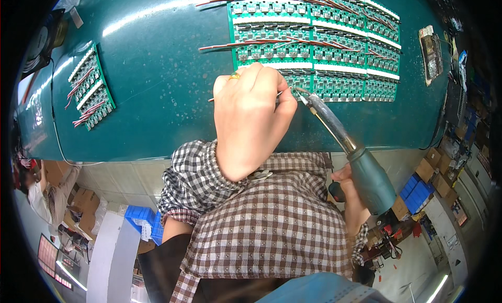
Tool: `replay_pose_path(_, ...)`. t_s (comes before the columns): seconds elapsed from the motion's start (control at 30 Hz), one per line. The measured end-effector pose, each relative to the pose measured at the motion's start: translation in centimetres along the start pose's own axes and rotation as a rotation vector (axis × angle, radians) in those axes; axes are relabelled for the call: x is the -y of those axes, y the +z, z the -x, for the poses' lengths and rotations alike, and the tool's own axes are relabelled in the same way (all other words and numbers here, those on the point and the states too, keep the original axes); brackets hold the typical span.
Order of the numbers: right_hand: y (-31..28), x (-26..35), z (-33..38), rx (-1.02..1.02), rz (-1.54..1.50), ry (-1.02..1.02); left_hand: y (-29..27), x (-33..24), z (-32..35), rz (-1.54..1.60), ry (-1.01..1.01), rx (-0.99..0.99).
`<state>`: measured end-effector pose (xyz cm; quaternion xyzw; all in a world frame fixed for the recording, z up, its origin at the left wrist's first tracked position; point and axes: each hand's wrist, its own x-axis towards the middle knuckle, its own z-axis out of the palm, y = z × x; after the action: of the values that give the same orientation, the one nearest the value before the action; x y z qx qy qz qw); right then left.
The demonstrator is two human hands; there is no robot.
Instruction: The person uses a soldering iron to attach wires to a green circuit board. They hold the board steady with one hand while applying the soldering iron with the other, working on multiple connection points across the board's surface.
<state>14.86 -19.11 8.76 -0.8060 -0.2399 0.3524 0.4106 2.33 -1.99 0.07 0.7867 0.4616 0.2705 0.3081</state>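
Note:
My left hand (251,114) is closed in a pinch above the near edge of a large sheet of green circuit boards (339,86). A thin wire (211,99) pokes out to the left of this hand, and a short end shows by its fingertips. My right hand (353,194) grips a soldering iron (372,180) with a dark green handle and a metal barrel. The iron's tip is beside my left fingertips, at the boards' front row; whether it touches a pad cannot be made out. Red and black wires (334,44) lie across the upper board rows.
A smaller strip of boards with wires (93,88) lies at left on the green table (162,93). A fan-like device (46,41) and a cable are at the far left. A stained block (430,54) lies at right. Behind are a person (44,198) and blue bins (140,215).

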Motion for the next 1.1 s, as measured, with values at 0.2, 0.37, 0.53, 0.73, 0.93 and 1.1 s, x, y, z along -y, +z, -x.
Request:
replay_pose_path(0.2,-0.4,-0.3,0.1,0.033,0.036,0.018,-0.1,-0.2,-0.1,-0.021,0.002,0.003)
replay_pose_path(0.37,-0.1,0.1,-0.1,-0.001,-0.015,-0.012,0.0,-0.1,-0.1,-0.014,0.014,0.002)
replay_pose_path(0.53,-0.6,-0.1,-0.3,-0.007,-0.046,-0.042,0.0,0.0,0.0,-0.007,0.015,0.002)
replay_pose_path(0.73,-1.7,-1.6,-0.3,-0.023,-0.385,-0.012,-0.9,-0.2,0.3,-0.069,0.027,0.063)
replay_pose_path(0.93,-2.1,-2.6,-0.7,-0.005,-0.576,-0.017,-3.6,-1.2,1.9,0.231,0.125,-0.122)
replay_pose_path(1.1,-1.9,-3.2,-1.4,0.084,-0.701,-0.071,-2.6,-3.7,2.7,1.029,-0.429,0.140)
